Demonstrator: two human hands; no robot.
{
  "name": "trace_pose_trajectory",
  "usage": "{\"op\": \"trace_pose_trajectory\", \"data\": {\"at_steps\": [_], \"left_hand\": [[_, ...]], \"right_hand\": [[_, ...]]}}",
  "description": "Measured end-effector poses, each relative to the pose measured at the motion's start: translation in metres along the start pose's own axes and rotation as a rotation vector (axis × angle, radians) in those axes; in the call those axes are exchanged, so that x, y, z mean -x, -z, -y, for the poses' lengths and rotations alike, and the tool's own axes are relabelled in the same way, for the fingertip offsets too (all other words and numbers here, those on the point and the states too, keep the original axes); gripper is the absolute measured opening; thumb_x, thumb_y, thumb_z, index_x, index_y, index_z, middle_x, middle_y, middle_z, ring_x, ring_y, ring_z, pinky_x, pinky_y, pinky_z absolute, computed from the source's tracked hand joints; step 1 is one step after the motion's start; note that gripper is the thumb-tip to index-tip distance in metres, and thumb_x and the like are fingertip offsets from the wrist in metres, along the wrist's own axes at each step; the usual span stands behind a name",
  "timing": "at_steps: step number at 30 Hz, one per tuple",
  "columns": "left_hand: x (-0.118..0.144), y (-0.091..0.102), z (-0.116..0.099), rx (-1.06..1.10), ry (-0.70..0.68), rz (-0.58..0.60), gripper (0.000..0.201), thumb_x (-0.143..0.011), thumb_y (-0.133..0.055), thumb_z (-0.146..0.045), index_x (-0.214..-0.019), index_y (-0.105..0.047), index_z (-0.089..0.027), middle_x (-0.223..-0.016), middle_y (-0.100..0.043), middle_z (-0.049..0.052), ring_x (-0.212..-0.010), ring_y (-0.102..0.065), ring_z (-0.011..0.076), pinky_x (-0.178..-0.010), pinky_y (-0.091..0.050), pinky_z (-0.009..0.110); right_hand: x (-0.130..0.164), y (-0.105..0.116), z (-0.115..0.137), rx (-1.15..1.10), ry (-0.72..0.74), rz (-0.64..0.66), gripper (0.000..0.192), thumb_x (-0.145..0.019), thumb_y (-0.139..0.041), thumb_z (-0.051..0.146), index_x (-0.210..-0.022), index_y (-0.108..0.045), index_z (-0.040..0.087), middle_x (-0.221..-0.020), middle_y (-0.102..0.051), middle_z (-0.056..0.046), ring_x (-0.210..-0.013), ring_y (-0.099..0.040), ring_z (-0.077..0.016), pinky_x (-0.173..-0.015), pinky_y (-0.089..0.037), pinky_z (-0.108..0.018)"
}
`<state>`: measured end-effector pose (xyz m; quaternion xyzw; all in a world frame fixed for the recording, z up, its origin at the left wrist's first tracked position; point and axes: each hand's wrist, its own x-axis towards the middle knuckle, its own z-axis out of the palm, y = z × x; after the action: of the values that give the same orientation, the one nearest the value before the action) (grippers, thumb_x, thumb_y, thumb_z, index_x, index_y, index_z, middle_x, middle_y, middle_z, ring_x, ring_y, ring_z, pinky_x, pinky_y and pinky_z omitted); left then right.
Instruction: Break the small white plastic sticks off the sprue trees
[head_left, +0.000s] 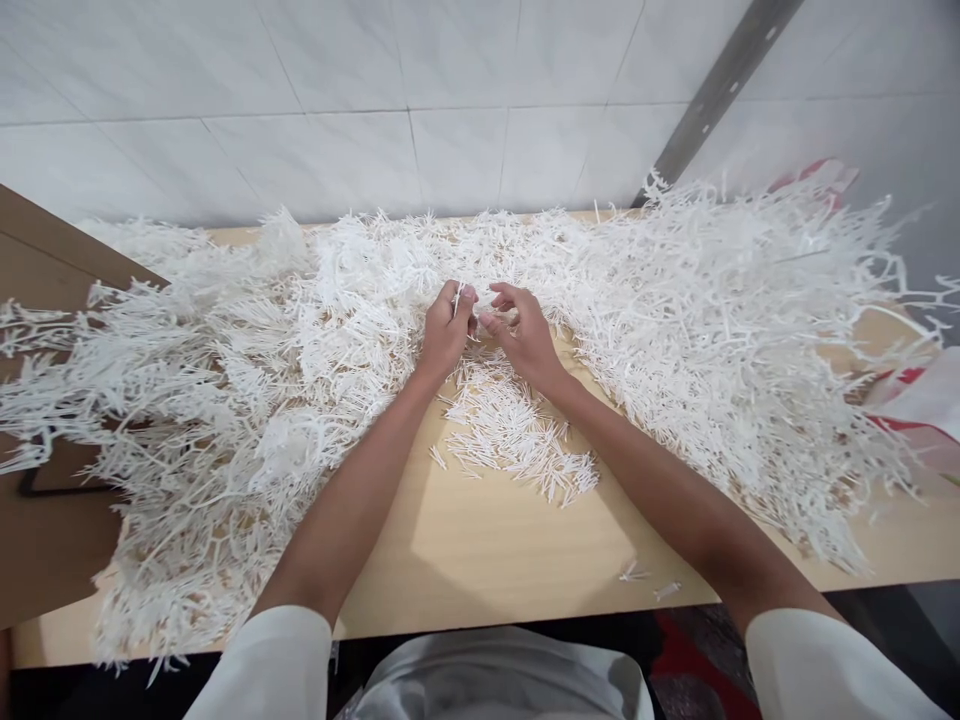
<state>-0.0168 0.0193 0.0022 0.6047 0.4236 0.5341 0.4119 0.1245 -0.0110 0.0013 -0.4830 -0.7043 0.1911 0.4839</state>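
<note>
My left hand (448, 330) is closed, with a thin white plastic piece (458, 299) pinched between thumb and fingers. Just to its right, my right hand (529, 338) has its fingers curved and apart, thumb and forefinger not meeting; nothing shows between them. Below both hands, small white plastic sticks (517, 430) lie in a loose heap on the wooden tabletop (465, 560). Branching white plastic pieces form a tangled pile (352, 320) beside my left hand. A similar, taller tangle (720, 330) rises to the right of my right hand.
Brown cardboard (52, 540) stands at the left edge, partly covered by the white pieces. Red-and-white bags (919, 410) lie at the right. Behind the table are a tiled wall (465, 60) and a slanting metal upright (720, 90). Several loose sticks (634, 572) lie near the front edge.
</note>
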Motion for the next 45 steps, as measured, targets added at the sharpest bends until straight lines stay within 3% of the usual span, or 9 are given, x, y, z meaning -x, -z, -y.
{"op": "trace_pose_trajectory", "data": {"at_steps": [8,15,23,27,29,33,35,38,45], "left_hand": [[-0.002,0.002,0.001,-0.257,-0.068,-0.022,0.033,-0.091,-0.052,-0.049,-0.076,-0.049,-0.020,-0.065,-0.050,-0.003,-0.058,-0.044,0.0101,-0.059,-0.037,0.026],[-0.003,0.003,0.000,-0.065,0.072,-0.077,0.032,-0.093,-0.048,-0.050,-0.080,-0.046,-0.021,-0.053,-0.046,-0.006,-0.048,-0.043,0.0086,-0.053,-0.038,0.023],[0.002,-0.001,-0.005,0.117,0.042,-0.020,0.047,-0.090,-0.041,-0.065,-0.086,-0.058,-0.021,-0.061,-0.053,-0.001,-0.051,-0.049,0.0089,-0.049,-0.041,0.022],[0.001,0.000,-0.004,0.142,-0.027,0.010,0.053,-0.094,-0.030,-0.063,-0.098,-0.063,-0.022,-0.084,-0.066,0.004,-0.060,-0.055,0.0102,-0.054,-0.047,0.023],[0.000,0.001,-0.002,0.142,-0.054,-0.001,0.052,-0.095,-0.029,-0.061,-0.105,-0.062,-0.023,-0.099,-0.068,0.005,-0.062,-0.056,0.0093,-0.058,-0.049,0.024],[0.000,0.000,0.001,0.122,-0.081,-0.045,0.051,-0.096,-0.026,-0.059,-0.108,-0.060,-0.023,-0.115,-0.066,0.005,-0.064,-0.060,0.0080,-0.065,-0.051,0.025],[0.001,-0.001,0.000,0.119,-0.082,-0.069,0.052,-0.096,-0.025,-0.060,-0.106,-0.060,-0.023,-0.115,-0.066,0.006,-0.065,-0.062,0.0083,-0.065,-0.051,0.025],[0.003,-0.001,-0.004,0.145,-0.080,-0.081,0.052,-0.096,-0.025,-0.061,-0.102,-0.059,-0.022,-0.109,-0.067,0.005,-0.064,-0.063,0.0088,-0.064,-0.051,0.025],[0.004,0.000,-0.007,0.148,-0.095,-0.051,0.046,-0.096,-0.030,-0.059,-0.096,-0.057,-0.021,-0.096,-0.067,0.004,-0.063,-0.065,0.0092,-0.062,-0.052,0.024]], "right_hand": [[0.001,-0.001,0.000,0.135,0.171,0.189,0.032,-0.099,-0.036,0.044,-0.079,-0.051,0.024,-0.085,-0.055,-0.004,-0.085,-0.049,-0.0183,-0.081,-0.041,-0.035],[0.009,0.002,0.016,0.140,0.506,0.479,0.029,-0.100,-0.036,0.035,-0.077,-0.048,0.023,-0.079,-0.053,-0.003,-0.081,-0.045,-0.0178,-0.081,-0.042,-0.036],[0.000,0.006,0.007,-0.180,-0.185,-0.149,0.037,-0.088,-0.056,0.055,-0.073,-0.051,0.022,-0.069,-0.048,0.003,-0.063,-0.046,-0.0106,-0.061,-0.042,-0.027],[-0.002,0.004,0.001,-0.241,-0.247,-0.135,0.038,-0.089,-0.050,0.060,-0.106,-0.058,0.028,-0.094,-0.060,-0.002,-0.076,-0.057,-0.0130,-0.063,-0.049,-0.027],[-0.002,0.002,0.000,-0.258,-0.218,-0.076,0.047,-0.090,-0.048,0.060,-0.129,-0.049,0.033,-0.112,-0.060,-0.004,-0.084,-0.061,-0.0138,-0.068,-0.053,-0.028],[-0.002,0.001,0.001,-0.297,-0.284,-0.041,0.054,-0.093,-0.043,0.057,-0.141,-0.040,0.031,-0.100,-0.065,-0.003,-0.078,-0.063,-0.0133,-0.066,-0.053,-0.027],[-0.002,0.003,0.004,-0.337,-0.332,-0.063,0.050,-0.093,-0.043,0.058,-0.132,-0.050,0.027,-0.089,-0.067,-0.002,-0.075,-0.062,-0.0131,-0.063,-0.051,-0.026],[-0.001,0.005,0.010,-0.306,-0.336,-0.061,0.047,-0.090,-0.044,0.062,-0.094,-0.068,0.021,-0.076,-0.066,-0.002,-0.066,-0.058,-0.0112,-0.060,-0.046,-0.025],[-0.001,0.006,0.012,-0.168,-0.293,-0.080,0.050,-0.079,-0.062,0.062,-0.057,-0.050,0.020,-0.051,-0.043,0.005,-0.051,-0.036,-0.0079,-0.053,-0.029,-0.026]]}}
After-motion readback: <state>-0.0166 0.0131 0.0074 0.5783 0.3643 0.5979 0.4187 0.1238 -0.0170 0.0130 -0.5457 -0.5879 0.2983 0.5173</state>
